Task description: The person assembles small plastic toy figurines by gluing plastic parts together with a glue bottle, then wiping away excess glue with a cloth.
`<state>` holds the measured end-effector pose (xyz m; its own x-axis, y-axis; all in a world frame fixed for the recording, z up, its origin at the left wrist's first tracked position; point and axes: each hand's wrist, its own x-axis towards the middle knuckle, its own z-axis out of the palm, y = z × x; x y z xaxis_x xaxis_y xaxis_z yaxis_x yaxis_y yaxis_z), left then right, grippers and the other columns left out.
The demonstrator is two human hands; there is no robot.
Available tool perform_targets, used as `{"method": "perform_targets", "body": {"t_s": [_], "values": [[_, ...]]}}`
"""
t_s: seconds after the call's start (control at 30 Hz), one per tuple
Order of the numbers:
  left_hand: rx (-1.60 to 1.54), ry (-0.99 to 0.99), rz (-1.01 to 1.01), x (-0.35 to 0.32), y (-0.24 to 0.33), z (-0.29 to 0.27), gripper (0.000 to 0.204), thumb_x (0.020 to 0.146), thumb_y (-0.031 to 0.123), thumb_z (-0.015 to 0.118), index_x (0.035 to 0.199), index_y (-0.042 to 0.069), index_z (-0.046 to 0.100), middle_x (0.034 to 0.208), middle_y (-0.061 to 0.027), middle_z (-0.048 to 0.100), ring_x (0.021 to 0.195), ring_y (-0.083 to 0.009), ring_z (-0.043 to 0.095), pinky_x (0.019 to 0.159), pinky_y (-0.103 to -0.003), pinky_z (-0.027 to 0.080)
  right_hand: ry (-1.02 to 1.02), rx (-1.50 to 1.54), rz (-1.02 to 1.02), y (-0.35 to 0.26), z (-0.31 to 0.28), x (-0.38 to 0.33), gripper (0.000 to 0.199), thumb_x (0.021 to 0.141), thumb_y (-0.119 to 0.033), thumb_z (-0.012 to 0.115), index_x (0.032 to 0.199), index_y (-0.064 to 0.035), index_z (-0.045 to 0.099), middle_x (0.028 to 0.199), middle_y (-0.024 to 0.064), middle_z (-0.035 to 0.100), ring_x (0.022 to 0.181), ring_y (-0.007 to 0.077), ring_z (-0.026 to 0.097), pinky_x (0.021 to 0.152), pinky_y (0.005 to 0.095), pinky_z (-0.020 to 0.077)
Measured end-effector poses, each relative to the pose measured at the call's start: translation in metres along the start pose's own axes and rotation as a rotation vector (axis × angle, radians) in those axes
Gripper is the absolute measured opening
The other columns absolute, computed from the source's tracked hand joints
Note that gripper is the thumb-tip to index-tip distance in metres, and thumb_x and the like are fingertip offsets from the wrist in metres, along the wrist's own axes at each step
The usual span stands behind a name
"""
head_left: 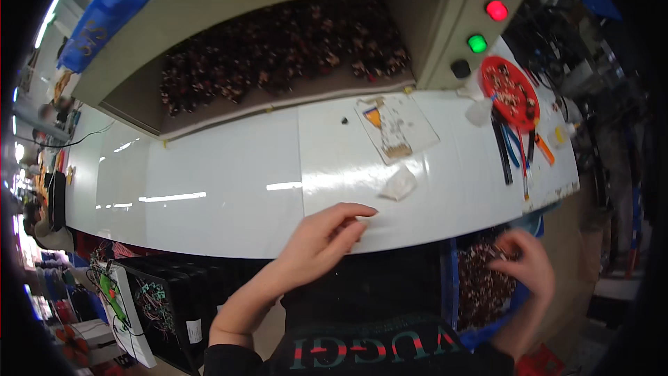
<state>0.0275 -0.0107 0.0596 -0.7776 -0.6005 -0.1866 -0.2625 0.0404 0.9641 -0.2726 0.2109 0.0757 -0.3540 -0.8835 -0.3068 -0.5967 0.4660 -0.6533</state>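
Observation:
My left hand (325, 238) hovers over the front edge of the white table (223, 216), with its fingers bent, thumb and forefinger apart and nothing seen between them. Beyond its fingertips lies a small crumpled clear plastic piece (399, 184). To the right, my right hand (530, 264) reaches down over a blue bin (451, 292) full of small dark reddish-brown parts (480, 289). Its thumb and fingers curve apart just above the parts, some of which show in the gap. Part of its fingers is hidden and slightly blurred.
A beige machine (445, 35) with a wide opening holds a heap of similar dark parts (285, 56). A stained square pad (410, 122) lies before it. At right are a red dish (518, 122) of parts and several hand tools (511, 146). Black trays (184, 299) stand lower left.

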Motion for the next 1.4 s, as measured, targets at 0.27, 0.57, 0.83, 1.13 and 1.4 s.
{"method": "perform_targets", "body": {"t_s": [0.27,0.57,0.83,1.13,1.4], "values": [[0.572,0.434,0.447,0.129,0.023,-0.088,0.021,0.089,0.013,0.057,0.106,0.002,0.061,0.091,-0.0069,0.062,0.078,-0.0124,0.057,0.067,-0.025,0.046,0.271,0.057,-0.124,-0.026,0.005,0.013,0.032,0.065,-0.001,0.074,0.095,-0.0011,0.06,0.078,0.007,0.056,0.068,0.0171,0.056,0.061,0.0273,0.0456],[1.164,0.963,0.611,0.3,0.021,-0.158,0.043,0.081,0.03,0.063,0.114,0.004,0.055,0.11,-0.0193,0.056,0.104,-0.0387,0.051,0.088,-0.047,0.041,0.258,0.309,-0.547,-0.069,0.085,0.093,0.016,0.071,-0.003,0.073,0.085,-0.0027,0.063,0.073,0.0079,0.06,0.064,0.0198,0.059,0.055,0.0273,0.0464],[1.211,0.798,0.681,0.293,0.016,-0.164,0.043,0.077,0.022,0.068,0.114,0.005,0.055,0.111,-0.0189,0.055,0.106,-0.039,0.05,0.089,-0.048,0.04,0.255,0.468,-0.456,-0.059,0.08,0.096,0.012,0.073,0.001,0.07,0.082,-0.002,0.062,0.074,0.0079,0.06,0.064,0.0182,0.059,0.057,0.0269,0.0478],[0.894,0.62,0.678,0.225,0.02,-0.133,0.028,0.08,0.006,0.059,0.108,0.007,0.055,0.096,-0.0135,0.061,0.095,-0.0329,0.057,0.082,-0.039,0.046,0.257,0.422,-0.447,-0.064,0.085,0.096,0.011,0.075,-0.001,0.069,0.084,-0.0014,0.062,0.076,0.0078,0.059,0.066,0.0169,0.059,0.06,0.0258,0.0483],[1.01,0.416,0.353,0.259,0.038,-0.126,0.022,0.083,0.027,0.057,0.094,0.01,0.066,0.101,-0.0143,0.062,0.102,-0.0338,0.054,0.088,-0.045,0.043,0.302,0.368,-0.437,-0.08,0.096,0.085,0.01,0.076,-0.003,0.069,0.084,-0.0011,0.063,0.076,0.0079,0.059,0.065,0.0166,0.059,0.059,0.0254,0.0483]]}}
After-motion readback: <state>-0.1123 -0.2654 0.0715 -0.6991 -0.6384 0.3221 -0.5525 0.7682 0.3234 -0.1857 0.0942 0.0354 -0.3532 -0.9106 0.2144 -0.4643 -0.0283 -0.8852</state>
